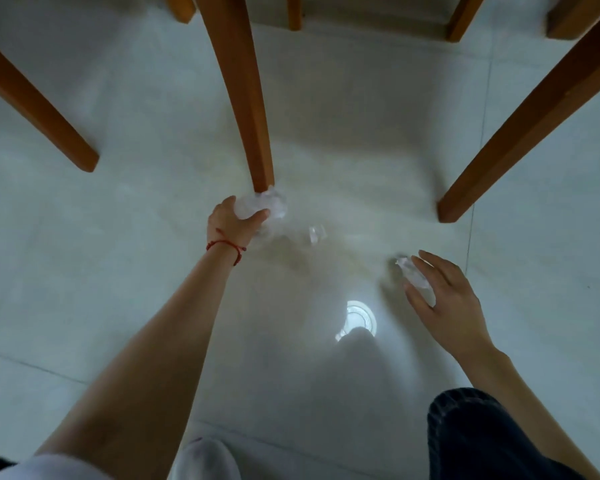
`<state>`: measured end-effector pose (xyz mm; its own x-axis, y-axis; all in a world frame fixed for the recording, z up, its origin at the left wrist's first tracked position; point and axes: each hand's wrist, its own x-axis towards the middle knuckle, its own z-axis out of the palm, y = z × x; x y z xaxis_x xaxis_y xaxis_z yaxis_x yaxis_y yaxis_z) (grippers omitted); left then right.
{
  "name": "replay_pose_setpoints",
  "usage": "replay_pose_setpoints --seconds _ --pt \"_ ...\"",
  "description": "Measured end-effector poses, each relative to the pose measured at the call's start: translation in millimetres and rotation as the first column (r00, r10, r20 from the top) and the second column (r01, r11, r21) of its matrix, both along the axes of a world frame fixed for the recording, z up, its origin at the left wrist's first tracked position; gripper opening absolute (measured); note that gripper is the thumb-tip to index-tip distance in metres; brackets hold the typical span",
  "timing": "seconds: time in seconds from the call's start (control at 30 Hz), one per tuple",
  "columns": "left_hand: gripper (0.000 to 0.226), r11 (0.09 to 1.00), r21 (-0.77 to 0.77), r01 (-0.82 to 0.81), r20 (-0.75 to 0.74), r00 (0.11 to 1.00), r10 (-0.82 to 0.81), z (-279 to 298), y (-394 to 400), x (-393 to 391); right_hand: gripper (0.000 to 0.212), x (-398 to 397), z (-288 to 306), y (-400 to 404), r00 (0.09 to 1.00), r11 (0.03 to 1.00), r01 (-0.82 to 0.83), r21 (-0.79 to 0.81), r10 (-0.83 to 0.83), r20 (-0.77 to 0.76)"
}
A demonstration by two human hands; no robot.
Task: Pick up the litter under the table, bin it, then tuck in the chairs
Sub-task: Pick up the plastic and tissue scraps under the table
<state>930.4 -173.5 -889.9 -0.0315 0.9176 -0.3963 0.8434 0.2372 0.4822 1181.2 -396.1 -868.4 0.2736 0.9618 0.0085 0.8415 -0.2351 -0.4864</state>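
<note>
1. Litter pickup underway; left hand [234, 220] is clamped round a crumpled paper wad [262, 206] at the foot of a wooden leg [243, 98].
2. Right hand [444, 296], fingers half-curled, closing on a second wad [414, 275] on the tiled floor [118, 237]; grip looks unfinished.
3. Next, I'd say: secure it, then find the bin.

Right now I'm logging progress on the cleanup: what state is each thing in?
Left hand: closed on a crumpled wad by the chair leg.
Right hand: fingers curled around a small wad, grip not clearly closed.
Clear scrap: lying loose on the floor.
</note>
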Motion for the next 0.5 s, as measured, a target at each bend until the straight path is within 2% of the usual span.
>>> replay_pose_setpoints --seconds 0.07,0.17,0.27,0.33,0.5 --pt "0.058 1.000 -0.008 0.013 -0.008 1.000 -0.013 -4.3 0.2 3.5 0.039 -0.1 -0.8 -1.7 1.000 1.000 0.002 0.009 -0.002 0.005" --pt "0.052 1.000 0.016 -0.015 0.000 1.000 0.015 -8.8 -4.3 7.6 0.040 2.7 -3.3 -4.0 0.999 1.000 0.029 0.004 -0.029 -0.013" --pt "0.045 0.989 0.022 -0.144 0.114 0.984 0.140 -12.3 -15.8 11.3 0.041 4.4 -11.1 -4.9 0.995 0.996 0.081 -0.023 -0.082 -0.053" --pt "0.032 0.978 0.001 -0.210 0.196 0.959 0.206 -13.5 -27.2 14.9 0.041 3.7 -15.2 -5.2 0.991 0.994 0.104 -0.025 -0.106 -0.086" --pt "0.031 0.936 -0.119 -0.331 0.336 0.874 0.352 -17.3 -55.6 33.0 0.041 10.6 -22.7 -3.5 0.958 0.977 0.206 -0.055 -0.212 -0.191"
